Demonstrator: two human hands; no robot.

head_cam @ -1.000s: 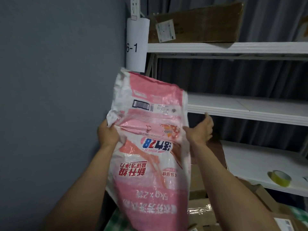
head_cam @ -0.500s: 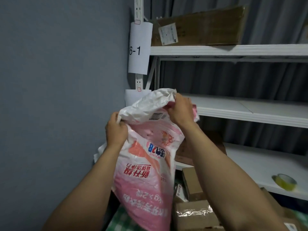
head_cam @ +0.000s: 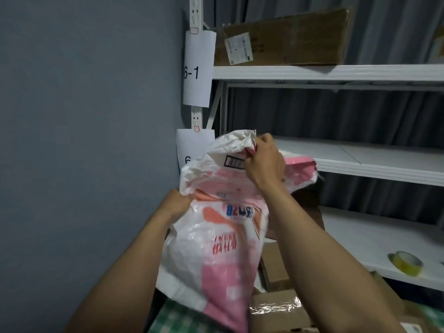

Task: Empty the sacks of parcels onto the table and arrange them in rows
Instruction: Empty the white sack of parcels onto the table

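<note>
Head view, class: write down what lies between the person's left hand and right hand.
In the head view, the crumpled top of the pink-and-white sack spans that stretch; the left hand grips its edge, the right hand pinches its upper fold.

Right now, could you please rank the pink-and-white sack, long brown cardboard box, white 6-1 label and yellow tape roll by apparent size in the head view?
Largest first:
pink-and-white sack (nearest the camera)
long brown cardboard box
white 6-1 label
yellow tape roll

Pink-and-white sack (head_cam: 216,248), yellow tape roll (head_cam: 406,263)
</note>
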